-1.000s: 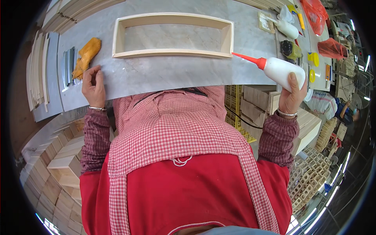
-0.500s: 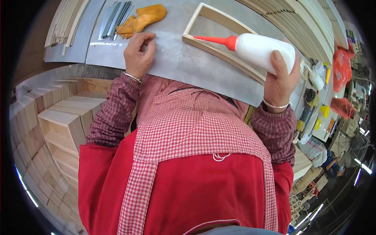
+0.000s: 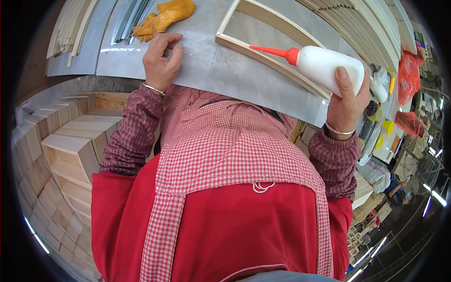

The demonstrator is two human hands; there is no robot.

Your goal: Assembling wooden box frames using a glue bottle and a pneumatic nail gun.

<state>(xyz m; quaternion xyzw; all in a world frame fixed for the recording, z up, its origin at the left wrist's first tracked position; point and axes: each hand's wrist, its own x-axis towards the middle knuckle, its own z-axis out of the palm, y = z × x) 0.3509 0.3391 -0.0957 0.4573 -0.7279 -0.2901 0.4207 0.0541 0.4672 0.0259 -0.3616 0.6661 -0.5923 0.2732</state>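
Observation:
My right hand [image 3: 346, 101] is wrapped round a white squeeze bottle [image 3: 324, 66] with a long red nozzle, thumb on the near side. The bottle lies tilted almost level, its nozzle pointing left above the near strip of a narrow rectangular wooden frame [image 3: 263, 55]. That frame rests on the grey worktop [image 3: 197, 70], standing on its edges. To the left, my left hand [image 3: 162, 58] hovers at the worktop's near side with loosely curled fingers, thumb and index tips slightly apart. Nothing shows in it. The nearest thing to it is a crumpled orange-yellow glove [image 3: 167, 19].
Grey metal strips [image 3: 134, 19] lie beside the glove, and pale wooden strips [image 3: 70, 30] at the far left. More long strips [image 3: 361, 28] are stacked at the far right. Wooden boxes [image 3: 70, 145] stand low on the left. Red plastic bags [image 3: 409, 77] lie at the right.
The bottle and my right hand have moved right, so the nozzle tip has left the frame's near left corner and is farther along the near strip. My left hand keeps its curled pose.

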